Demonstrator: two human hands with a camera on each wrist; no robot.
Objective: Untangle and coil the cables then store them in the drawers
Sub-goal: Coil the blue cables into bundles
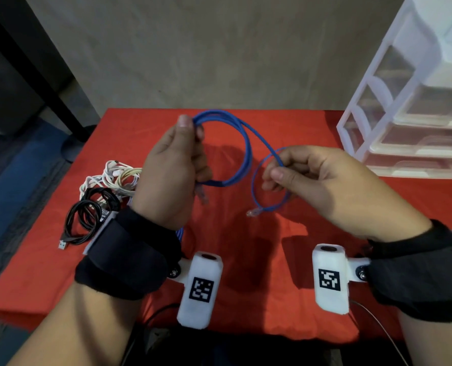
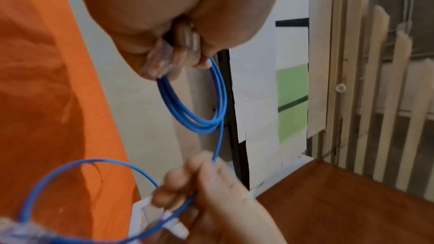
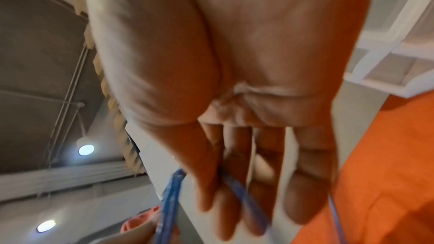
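The thin blue network cable [image 1: 246, 143] is held above the red cloth-covered table [image 1: 312, 128], mostly coiled in the gripping left hand [image 1: 172, 167]; its tail is pinched by the right hand [image 1: 312, 178]. White and black cable bundles [image 1: 100, 199] and the translucent plastic drawers [image 1: 417, 133] wait untouched.

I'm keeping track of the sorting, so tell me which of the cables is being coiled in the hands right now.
The blue network cable: the left hand holds its coil and the right hand pinches its loose end. The white cables and black cable lie untouched.
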